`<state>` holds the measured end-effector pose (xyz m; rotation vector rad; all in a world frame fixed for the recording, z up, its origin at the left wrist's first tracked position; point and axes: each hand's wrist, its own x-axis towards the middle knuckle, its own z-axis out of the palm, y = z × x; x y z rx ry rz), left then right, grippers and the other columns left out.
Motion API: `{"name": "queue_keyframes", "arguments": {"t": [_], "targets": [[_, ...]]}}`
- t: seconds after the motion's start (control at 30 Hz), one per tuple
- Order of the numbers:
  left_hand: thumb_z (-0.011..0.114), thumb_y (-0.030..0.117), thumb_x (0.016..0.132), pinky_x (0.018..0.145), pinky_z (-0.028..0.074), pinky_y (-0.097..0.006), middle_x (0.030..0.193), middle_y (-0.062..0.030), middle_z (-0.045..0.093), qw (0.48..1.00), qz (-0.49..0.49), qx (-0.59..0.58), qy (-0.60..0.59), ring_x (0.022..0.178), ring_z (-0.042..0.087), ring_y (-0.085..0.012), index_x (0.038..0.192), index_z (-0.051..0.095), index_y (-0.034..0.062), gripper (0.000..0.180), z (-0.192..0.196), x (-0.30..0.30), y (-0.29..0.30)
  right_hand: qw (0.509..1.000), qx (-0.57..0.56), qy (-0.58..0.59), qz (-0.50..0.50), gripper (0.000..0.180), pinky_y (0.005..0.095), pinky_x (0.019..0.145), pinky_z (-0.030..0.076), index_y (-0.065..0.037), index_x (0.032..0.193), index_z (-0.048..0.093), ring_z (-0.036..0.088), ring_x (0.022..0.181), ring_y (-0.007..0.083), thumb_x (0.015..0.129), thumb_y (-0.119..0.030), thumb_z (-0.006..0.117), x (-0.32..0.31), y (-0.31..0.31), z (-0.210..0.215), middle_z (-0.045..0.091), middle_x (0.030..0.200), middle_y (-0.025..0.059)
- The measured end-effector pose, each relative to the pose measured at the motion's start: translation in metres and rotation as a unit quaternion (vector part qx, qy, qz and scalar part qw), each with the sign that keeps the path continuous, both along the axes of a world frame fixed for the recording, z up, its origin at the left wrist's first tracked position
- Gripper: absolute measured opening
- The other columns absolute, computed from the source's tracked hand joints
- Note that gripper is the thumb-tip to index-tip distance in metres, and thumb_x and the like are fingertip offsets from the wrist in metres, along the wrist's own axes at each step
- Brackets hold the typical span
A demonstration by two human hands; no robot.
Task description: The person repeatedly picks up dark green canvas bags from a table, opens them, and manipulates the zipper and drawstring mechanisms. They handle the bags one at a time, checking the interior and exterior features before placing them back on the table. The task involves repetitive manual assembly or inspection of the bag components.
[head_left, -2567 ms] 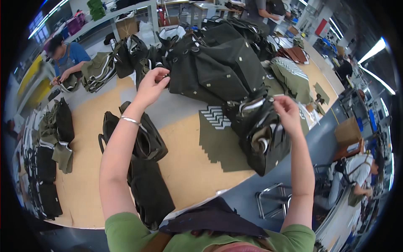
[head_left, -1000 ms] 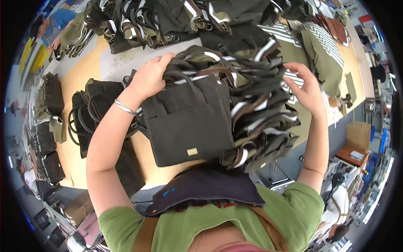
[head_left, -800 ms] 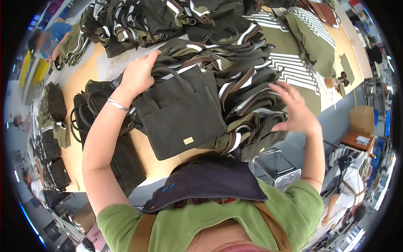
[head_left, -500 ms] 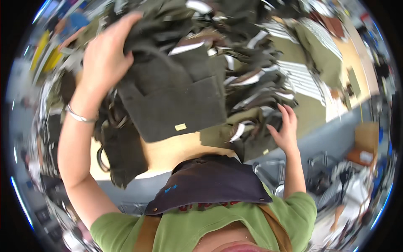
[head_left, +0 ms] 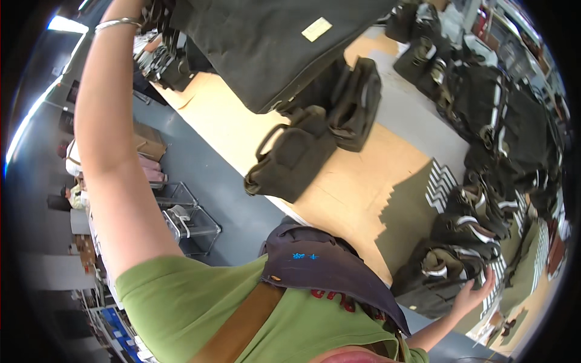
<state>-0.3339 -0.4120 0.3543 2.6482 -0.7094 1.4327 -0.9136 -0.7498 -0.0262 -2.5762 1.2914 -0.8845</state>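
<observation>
While the left arm (head_left: 115, 139) rises along the left side of the view, a silver bangle (head_left: 118, 23) at the wrist, the left hand itself passes out of the top edge, so whether its fingers are closed cannot be told. It appears to lift the large dark canvas bag (head_left: 272, 48), which hangs across the top centre, above the worktop, with a small pale label near its upper edge. The cloth sags and folds, so the bag looks soft and floppy, fairly light for its bulk, and not fragile; it would drape if taken by a corner, so the straps or top hem seem the surest hold.

Below it, on the pale wooden worktop (head_left: 339, 187), two smaller dark bags (head_left: 302, 151) with looped handles lie side by side. Further right, a heap of dark bags with pale striped straps (head_left: 502, 139) covers the worktop's far side.

At lower right, the right hand (head_left: 475, 296) is open, fingers spread apart, holding nothing, just beside a dark bag at the worktop's near edge (head_left: 442, 272).
</observation>
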Motion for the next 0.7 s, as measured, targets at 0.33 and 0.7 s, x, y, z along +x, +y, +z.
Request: {"name": "queue_keyframes", "arguments": {"t": [0.33,0.7], "targets": [[0.061,0.010,0.073,0.079,0.053,-0.045,0.098,-0.0127,0.070,0.971,0.143,0.095,0.167,0.093,0.067,-0.0341,0.120,0.057,0.0280,0.051,-0.217,0.280,0.244,0.999,0.013,0.024,0.023,0.031,0.0420,0.105,0.035,-0.002,0.118,0.061,0.047,0.125,0.0322,0.087,0.003,0.056,0.182,0.143,0.033,0.051,0.133,0.0165],[0.060,0.047,0.087,0.103,0.034,-0.057,0.145,-0.0105,0.041,0.899,0.246,0.047,0.359,0.133,0.035,-0.0377,0.133,0.052,0.0210,0.054,-0.451,0.400,0.357,0.985,0.139,0.075,0.066,0.017,0.0389,0.096,0.043,0.002,0.096,0.061,0.058,0.106,0.0324,0.079,0.004,0.058,0.309,0.262,0.062,0.061,0.108,0.0176]]}}
